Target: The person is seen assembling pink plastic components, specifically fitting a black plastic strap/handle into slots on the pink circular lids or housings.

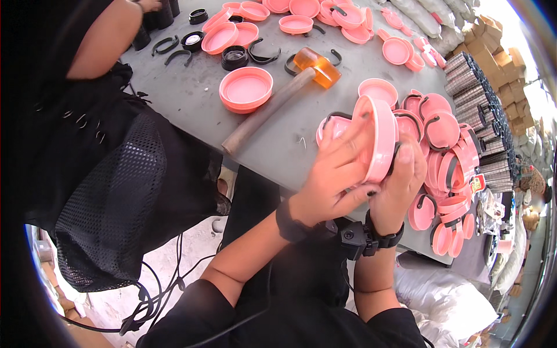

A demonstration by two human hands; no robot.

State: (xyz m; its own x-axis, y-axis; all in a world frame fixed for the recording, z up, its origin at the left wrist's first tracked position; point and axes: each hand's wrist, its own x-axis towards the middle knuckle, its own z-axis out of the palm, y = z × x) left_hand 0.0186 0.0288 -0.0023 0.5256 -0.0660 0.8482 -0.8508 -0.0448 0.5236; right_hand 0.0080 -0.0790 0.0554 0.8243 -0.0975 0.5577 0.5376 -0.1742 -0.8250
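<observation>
"Between the left hand (336, 174) and right hand (404, 181), what?"
"Pink dish (381, 139), on edge, both hands gripping it."
"Around them?"
"Mallet (284, 95) on the desk (191, 95), ahead-left of the hands; pink heap (445, 169) just right of them; black ring (235, 58) farther ahead-left."

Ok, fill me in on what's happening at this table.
A person grips a pink piece, tipped up on edge, between the left hand and right hand. A mallet lies unheld on the table. More pink pieces, many with black hooks, are heaped to the right. Another person's arm shows at upper left.
</observation>
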